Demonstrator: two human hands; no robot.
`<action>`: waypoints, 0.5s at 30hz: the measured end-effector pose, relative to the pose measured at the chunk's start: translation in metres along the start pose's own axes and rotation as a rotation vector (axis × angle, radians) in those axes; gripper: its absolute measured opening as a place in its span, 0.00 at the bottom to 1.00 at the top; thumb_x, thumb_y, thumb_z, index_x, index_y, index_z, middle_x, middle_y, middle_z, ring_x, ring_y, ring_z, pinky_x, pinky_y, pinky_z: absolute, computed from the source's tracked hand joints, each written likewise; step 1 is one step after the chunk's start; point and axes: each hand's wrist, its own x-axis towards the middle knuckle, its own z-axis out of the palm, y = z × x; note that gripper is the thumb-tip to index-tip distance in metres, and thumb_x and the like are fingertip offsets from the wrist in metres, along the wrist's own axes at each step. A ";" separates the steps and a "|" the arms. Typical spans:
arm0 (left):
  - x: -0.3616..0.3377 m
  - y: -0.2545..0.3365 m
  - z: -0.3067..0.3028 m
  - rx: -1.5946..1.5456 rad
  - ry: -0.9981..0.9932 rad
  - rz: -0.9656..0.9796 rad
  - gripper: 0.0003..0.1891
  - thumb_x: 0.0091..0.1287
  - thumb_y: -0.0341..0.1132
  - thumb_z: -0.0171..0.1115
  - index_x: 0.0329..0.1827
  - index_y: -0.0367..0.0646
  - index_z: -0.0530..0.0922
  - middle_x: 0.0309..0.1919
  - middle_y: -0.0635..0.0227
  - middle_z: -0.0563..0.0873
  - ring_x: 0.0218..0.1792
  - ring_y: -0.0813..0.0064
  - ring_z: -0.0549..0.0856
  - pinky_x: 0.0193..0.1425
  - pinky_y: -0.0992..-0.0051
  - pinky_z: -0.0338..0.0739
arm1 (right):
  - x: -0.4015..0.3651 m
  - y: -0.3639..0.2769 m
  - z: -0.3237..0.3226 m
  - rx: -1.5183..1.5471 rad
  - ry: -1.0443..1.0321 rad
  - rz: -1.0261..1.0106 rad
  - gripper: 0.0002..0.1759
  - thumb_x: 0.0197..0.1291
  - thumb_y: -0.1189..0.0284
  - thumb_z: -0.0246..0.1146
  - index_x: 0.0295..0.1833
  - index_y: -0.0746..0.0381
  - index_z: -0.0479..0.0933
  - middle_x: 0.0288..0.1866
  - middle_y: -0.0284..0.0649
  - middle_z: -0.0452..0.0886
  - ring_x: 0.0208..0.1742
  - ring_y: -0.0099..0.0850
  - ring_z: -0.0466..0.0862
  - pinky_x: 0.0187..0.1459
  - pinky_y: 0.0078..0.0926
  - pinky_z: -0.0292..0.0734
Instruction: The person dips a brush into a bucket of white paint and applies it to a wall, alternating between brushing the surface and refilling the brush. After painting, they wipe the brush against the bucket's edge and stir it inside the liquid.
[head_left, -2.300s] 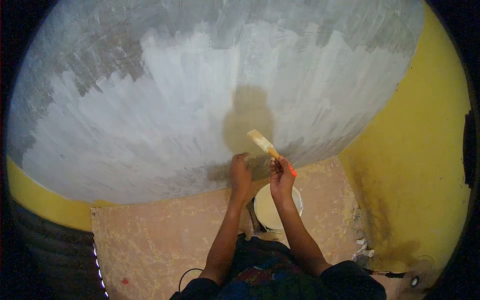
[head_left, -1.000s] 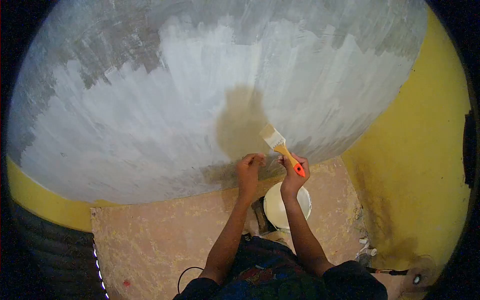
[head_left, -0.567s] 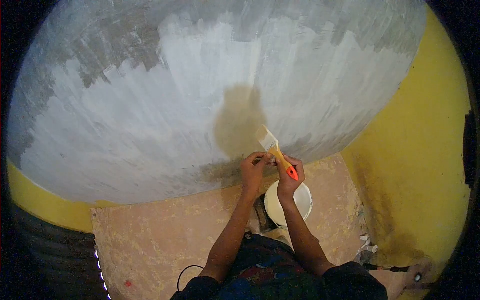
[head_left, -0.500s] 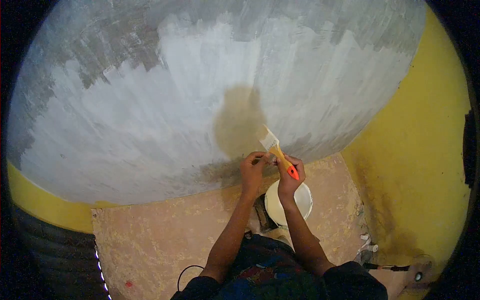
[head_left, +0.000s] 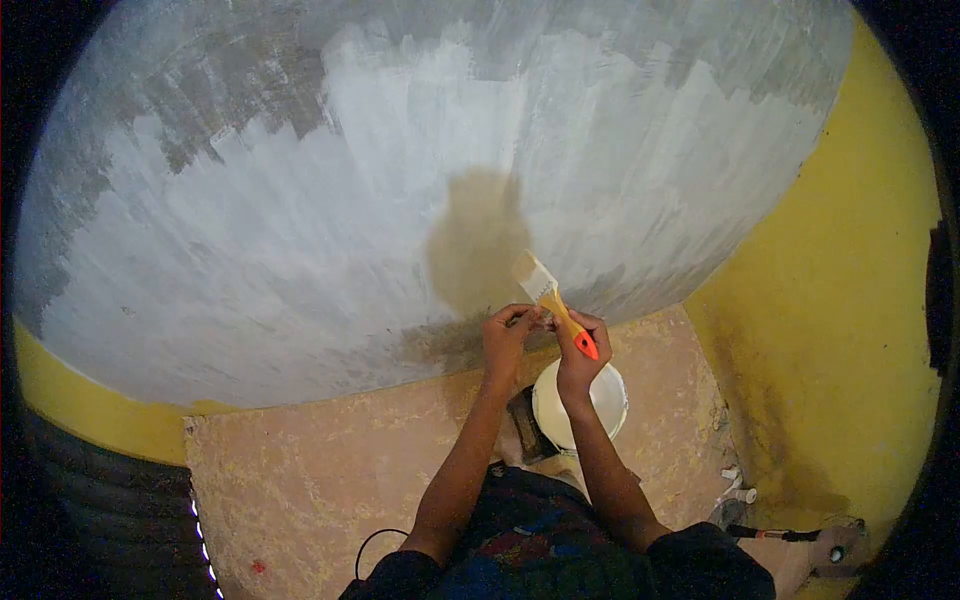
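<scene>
A paintbrush [head_left: 556, 300] with a wooden handle, a red-orange end and whitish bristles tilts up and to the left. Its handle is held by my right hand [head_left: 582, 355], whose fingers wrap round it. Close beside it, my left hand [head_left: 508, 338] has its thumb and fingertips pinched together near the brush's metal band; what lies between them is too small to tell. Below my right forearm stands a white bucket [head_left: 607, 400] with pale paint inside. In front is a wall [head_left: 400, 200] partly covered in light strokes over grey.
A yellow wall [head_left: 830, 300] rises at the right. Small white objects [head_left: 742, 494] and a dark-handled tool [head_left: 775, 534] lie on the brownish floor [head_left: 330, 480] by its foot. A dark ribbed surface [head_left: 110, 510] is at the lower left. A dark object [head_left: 528, 425] sits left of the bucket.
The brush head has turned slightly, showing more of its broad side. Both hands stay in nearly the same place.
</scene>
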 end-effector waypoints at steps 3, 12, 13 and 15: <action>0.000 -0.009 -0.001 -0.132 0.032 0.028 0.06 0.69 0.32 0.67 0.41 0.38 0.86 0.35 0.68 0.89 0.36 0.76 0.86 0.46 0.74 0.80 | -0.001 0.006 0.000 0.056 0.014 0.007 0.10 0.61 0.83 0.71 0.47 0.68 0.79 0.44 0.40 0.83 0.46 0.24 0.83 0.50 0.22 0.80; -0.010 0.004 0.002 0.144 0.150 0.199 0.03 0.68 0.27 0.66 0.39 0.36 0.84 0.32 0.68 0.86 0.34 0.77 0.85 0.43 0.74 0.79 | -0.006 0.010 -0.005 -0.132 -0.072 -0.141 0.10 0.61 0.84 0.71 0.45 0.68 0.79 0.45 0.46 0.86 0.44 0.28 0.86 0.49 0.25 0.82; -0.011 0.006 0.002 0.212 0.174 0.257 0.02 0.68 0.26 0.65 0.38 0.36 0.83 0.31 0.68 0.86 0.34 0.77 0.85 0.41 0.75 0.78 | -0.005 0.011 -0.004 -0.227 -0.092 -0.259 0.10 0.60 0.84 0.72 0.45 0.68 0.79 0.46 0.49 0.86 0.45 0.31 0.86 0.49 0.27 0.82; -0.008 0.000 0.000 0.130 0.185 0.248 0.02 0.68 0.25 0.65 0.39 0.36 0.82 0.30 0.68 0.85 0.33 0.77 0.85 0.40 0.75 0.78 | -0.005 0.013 -0.003 -0.325 -0.110 -0.376 0.11 0.59 0.84 0.72 0.46 0.68 0.80 0.46 0.51 0.86 0.45 0.34 0.87 0.49 0.28 0.83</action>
